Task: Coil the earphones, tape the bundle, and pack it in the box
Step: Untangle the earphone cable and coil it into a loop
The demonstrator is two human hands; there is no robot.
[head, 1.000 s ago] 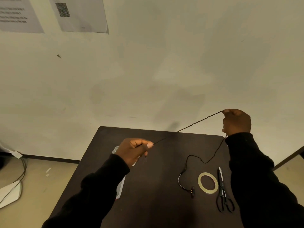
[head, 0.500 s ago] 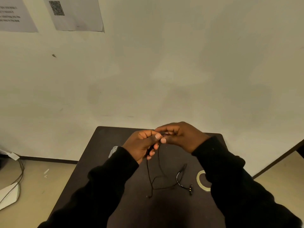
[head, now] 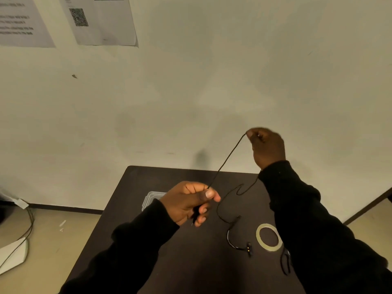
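Note:
A thin black earphone cable (head: 226, 161) stretches taut between my two hands above a dark table (head: 161, 262). My left hand (head: 188, 201) pinches one part of the cable over the table's middle. My right hand (head: 266, 147) holds the cable raised, up and to the right. From the right hand the cable hangs down, curves across the table and ends in an earbud (head: 248, 249). A clear plastic box (head: 151, 199) lies behind my left hand, mostly hidden. A roll of tape (head: 269, 237) lies to the right of the earbud.
Black scissors (head: 285, 263) lie near the tape, partly under my right sleeve. The table stands against a pale wall with two paper sheets (head: 101, 20) taped up. On the floor at left are cables (head: 29, 221) and a white object (head: 12, 255).
My hands were together over the table half a second ago. Now they have drawn apart, the right hand rising up and to the right, pulling a length of cable taut.

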